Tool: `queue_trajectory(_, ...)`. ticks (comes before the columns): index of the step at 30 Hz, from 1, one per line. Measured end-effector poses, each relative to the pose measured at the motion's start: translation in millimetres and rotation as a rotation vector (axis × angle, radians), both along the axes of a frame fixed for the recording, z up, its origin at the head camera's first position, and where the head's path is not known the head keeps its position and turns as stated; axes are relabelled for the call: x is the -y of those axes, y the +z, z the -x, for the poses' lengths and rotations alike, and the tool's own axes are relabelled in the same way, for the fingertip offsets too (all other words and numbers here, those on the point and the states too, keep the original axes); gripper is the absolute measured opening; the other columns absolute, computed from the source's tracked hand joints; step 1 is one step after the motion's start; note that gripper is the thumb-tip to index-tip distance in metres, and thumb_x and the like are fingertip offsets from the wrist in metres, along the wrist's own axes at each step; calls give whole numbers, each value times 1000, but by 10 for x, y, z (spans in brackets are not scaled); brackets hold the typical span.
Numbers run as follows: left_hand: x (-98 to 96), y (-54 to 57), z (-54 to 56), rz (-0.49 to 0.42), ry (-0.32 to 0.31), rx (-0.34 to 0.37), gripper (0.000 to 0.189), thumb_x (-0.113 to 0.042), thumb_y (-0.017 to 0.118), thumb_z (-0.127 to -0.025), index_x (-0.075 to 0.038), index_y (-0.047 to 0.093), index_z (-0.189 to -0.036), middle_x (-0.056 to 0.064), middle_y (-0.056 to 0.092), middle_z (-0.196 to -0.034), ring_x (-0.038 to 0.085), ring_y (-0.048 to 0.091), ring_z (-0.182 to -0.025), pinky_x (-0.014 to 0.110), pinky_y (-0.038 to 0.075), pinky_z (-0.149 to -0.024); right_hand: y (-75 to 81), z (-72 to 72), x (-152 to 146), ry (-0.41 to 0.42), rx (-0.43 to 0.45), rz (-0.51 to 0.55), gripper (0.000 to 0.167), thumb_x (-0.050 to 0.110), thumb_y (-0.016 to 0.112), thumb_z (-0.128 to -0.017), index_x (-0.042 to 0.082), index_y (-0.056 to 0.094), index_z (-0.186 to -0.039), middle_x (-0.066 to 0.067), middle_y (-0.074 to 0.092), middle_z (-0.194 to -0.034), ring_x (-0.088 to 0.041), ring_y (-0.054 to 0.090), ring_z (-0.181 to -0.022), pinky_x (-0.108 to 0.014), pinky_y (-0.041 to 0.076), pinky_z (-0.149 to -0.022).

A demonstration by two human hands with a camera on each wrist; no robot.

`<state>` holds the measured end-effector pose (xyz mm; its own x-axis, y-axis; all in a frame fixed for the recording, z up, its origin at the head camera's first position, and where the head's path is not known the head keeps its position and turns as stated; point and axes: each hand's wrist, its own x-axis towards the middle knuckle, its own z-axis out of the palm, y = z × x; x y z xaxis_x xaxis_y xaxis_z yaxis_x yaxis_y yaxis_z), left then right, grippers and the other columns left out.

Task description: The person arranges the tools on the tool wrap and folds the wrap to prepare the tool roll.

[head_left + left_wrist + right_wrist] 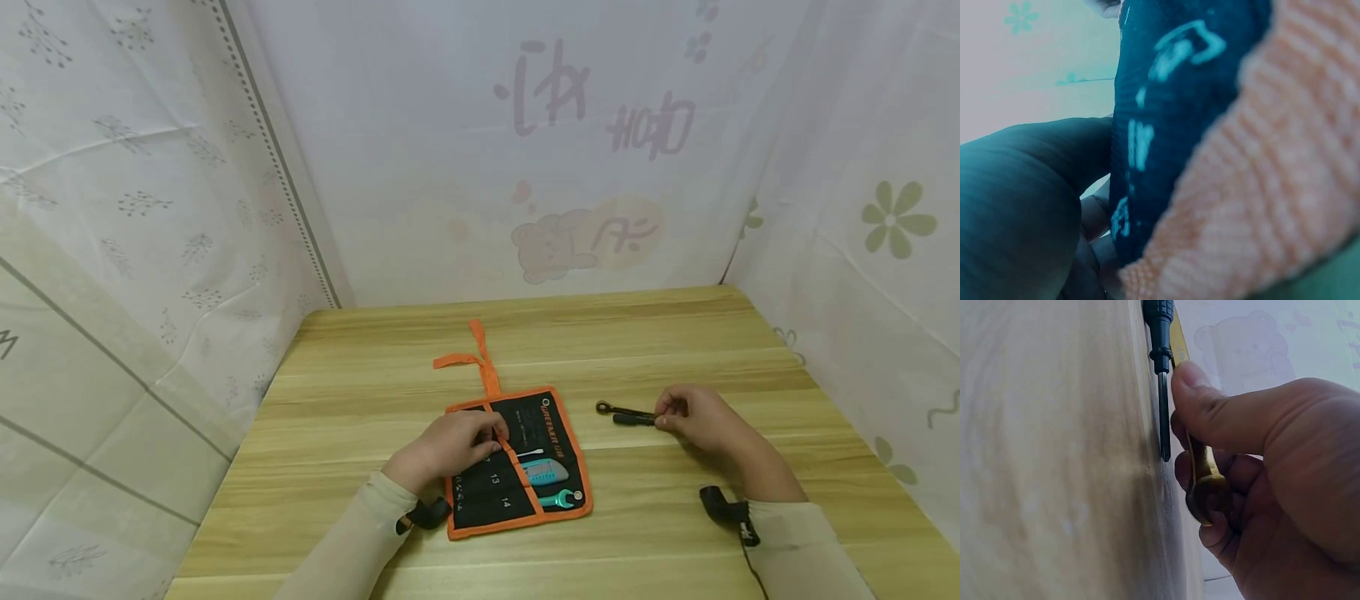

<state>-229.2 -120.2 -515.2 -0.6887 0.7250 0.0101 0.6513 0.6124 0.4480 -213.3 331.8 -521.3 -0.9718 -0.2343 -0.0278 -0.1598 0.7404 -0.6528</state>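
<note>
A black tool pouch (474, 508) with orange trim lies spread on the table. My left hand (457, 446) is over its left half, thumb and fingers pinching the orange-edged pocket; the left wrist view shows the black fabric beside the thumb (1016, 187). My right hand (701, 421) holds a combination wrench (626, 411), its ring end pointing left. In the right wrist view the wrench's open end (1207, 497) sticks out below the fingers. A black-handled screwdriver (632, 420) lies alongside the wrench, its cross-shaped tip (1165, 453) near the fingers.
In the pouch's pockets sit a teal utility knife (547, 472), a teal open-end wrench (558, 499) and a slim silver tip (531, 452). Orange ties (483, 358) stretch toward the back of the wooden table (360, 358). Printed cloth (420, 167) hangs around the table.
</note>
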Motion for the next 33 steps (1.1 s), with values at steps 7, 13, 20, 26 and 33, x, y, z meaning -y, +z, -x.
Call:
queue_trajectory(7,-16,16,-6,-2,9,2,10,-28,69,-104,-33,67,-113,-18,56,-79,3,52,-64,28,46,-61,49,-5,24,-52,-52,2,5,13,78,-97,13,72,-97,2,65,-85,-17,60,-79,-31,49,-70)
queue_trajectory(13,-23,20,-13,-3,11,-4,9,-27,70,-104,-33,67,-111,-18,56,-79,3,51,-63,28,45,-61,64,2,21,-54,-76,35,8,9,79,-95,9,73,-100,-1,67,-89,-17,62,-83,-30,51,-72)
queue_trajectory(20,-32,22,-19,-6,-2,-17,8,-27,69,-104,-32,66,-110,-18,57,-82,4,51,-65,27,45,-62,55,8,17,-60,-83,25,13,9,83,-91,11,74,-100,0,69,-92,-17,62,-85,-31,50,-74)
queue_trajectory(26,-35,22,-32,-21,-12,-32,8,-25,70,-104,-31,66,-106,-18,57,-85,4,51,-67,27,45,-62,74,-4,31,-45,-93,15,13,7,81,-92,9,78,-104,-2,71,-99,-19,64,-90,-33,52,-77)
queue_trajectory(33,-40,4,-45,-26,-11,-55,9,-23,69,-105,-31,65,-102,-19,56,-86,5,50,-68,27,45,-63,61,-10,37,-46,-108,-1,11,13,81,-94,11,79,-104,0,70,-101,-18,63,-92,-37,52,-80)
